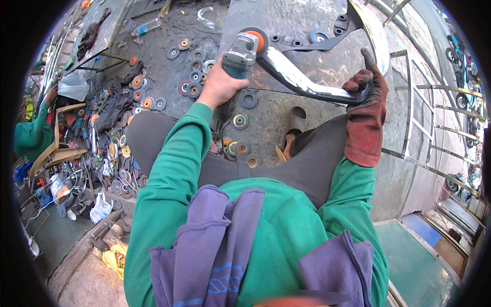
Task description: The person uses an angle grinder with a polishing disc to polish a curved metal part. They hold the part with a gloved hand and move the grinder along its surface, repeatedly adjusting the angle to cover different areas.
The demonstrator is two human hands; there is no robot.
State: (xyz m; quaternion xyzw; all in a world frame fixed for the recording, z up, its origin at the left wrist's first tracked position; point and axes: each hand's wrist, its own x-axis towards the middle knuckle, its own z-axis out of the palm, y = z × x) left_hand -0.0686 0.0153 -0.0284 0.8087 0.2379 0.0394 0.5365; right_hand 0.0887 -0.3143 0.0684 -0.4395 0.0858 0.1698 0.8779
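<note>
My bare left hand (221, 86) is wrapped round the body of an angle grinder (239, 55), whose orange-faced disc (258, 41) is at the far left end of a curved metal bar (302, 77). The bar has a shiny, bare upper face and a dark side edge. At its near right end, my right hand (367, 97), in a worn red glove, grips it with one finger stretched up. Beneath the bar is a flat metal sheet (307, 18). Whether the disc touches the bar I cannot tell.
Many worn grinding discs (194, 77) are strewn on the floor to the left. A plastic bottle (147, 26) lies beyond them. Dark metal brackets (327, 43) rest on the sheet. To the right stands a metal frame (409, 102). Another person's green sleeve (36, 134) shows at far left.
</note>
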